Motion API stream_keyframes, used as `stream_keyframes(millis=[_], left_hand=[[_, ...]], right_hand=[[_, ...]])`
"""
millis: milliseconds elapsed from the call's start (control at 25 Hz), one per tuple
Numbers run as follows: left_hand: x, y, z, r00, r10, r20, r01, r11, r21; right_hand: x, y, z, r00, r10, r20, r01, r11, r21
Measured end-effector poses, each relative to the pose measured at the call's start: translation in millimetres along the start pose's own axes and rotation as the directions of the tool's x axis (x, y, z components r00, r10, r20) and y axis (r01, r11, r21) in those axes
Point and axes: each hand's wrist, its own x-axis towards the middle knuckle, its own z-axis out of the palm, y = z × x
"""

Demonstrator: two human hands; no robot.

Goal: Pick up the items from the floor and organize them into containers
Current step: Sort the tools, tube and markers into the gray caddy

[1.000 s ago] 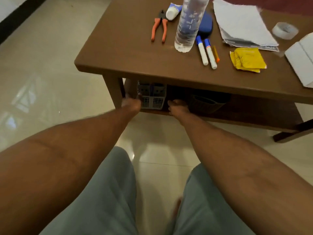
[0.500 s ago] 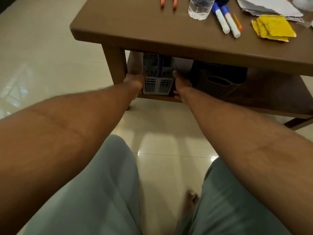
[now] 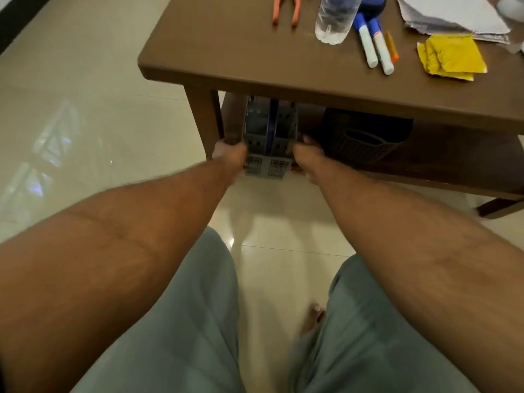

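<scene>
Grip comes from both sides: the left hand (image 3: 230,153) curls round the left wall of the grey caddy (image 3: 269,131), which stands on the lower shelf (image 3: 459,165) under the table (image 3: 226,46), its long axis running away from the person; the right hand (image 3: 307,158) clasps the opposite wall, equally near, dark basket (image 3: 365,140) just beside.

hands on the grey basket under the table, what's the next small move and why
Probably slide the grey slotted plastic basket straight out off the lower shelf: left hand and right hand grip its sides, and the brown tabletop blocks lifting.
</scene>
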Motion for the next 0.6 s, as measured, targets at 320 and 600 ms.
stream_keyframes(millis=[320, 600], left_hand=[[-64.7, -30.1, -6.3, 0.953, -0.301, -0.023, 0.298, 0.951, -0.083], [-120.8, -58.6, -19.4, 0.960, -0.257, -0.111, 0.252, 0.966, -0.059]], right_hand=[[-60.2, 17.8, -4.5, 0.981, 0.165, -0.103, -0.182, 0.965, -0.189], [-110.5, 43.0, -13.7, 0.959, 0.278, -0.060, -0.285, 0.930, -0.231]])
